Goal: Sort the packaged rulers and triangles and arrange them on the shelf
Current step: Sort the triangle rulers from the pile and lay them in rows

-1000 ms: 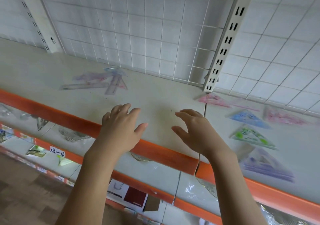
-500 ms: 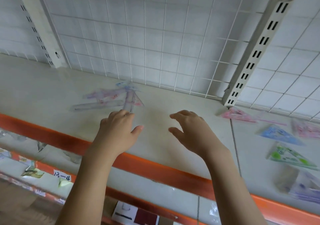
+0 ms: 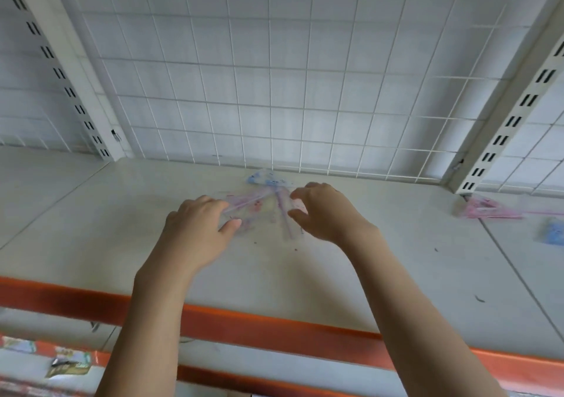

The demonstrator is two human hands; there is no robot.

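Here a small pile of packaged rulers and triangles (image 3: 262, 207) is seen on the white shelf (image 3: 305, 262), near the back, just in front of the wire grid wall (image 3: 274, 91). The packs are clear with pink and blue prints, and they are crossed over each other in a loose heap. A blue triangle pack (image 3: 265, 179) is seen at the far end of the heap, closest to the grid.

The left hand (image 3: 198, 229) is laid on the left side of the pile. Its fingers are bent down onto the packs and its thumb is stuck out to the right. Whether a pack is pinched cannot be told, because the picture is blurred there. The right hand (image 3: 326, 210) is held at the right side of the pile. Its fingers are curled like a claw, with the thumb held apart below them, and the tips are at the edge of the packs.

Further right, a pink triangle pack (image 3: 488, 209) is laid flat on the shelf, well apart from the pile. A blue pack (image 3: 554, 233) is cut off by the right edge. An orange strip (image 3: 274, 326) is run along the front of the shelf. Slotted white posts (image 3: 512, 122) are stood at both sides of the grid
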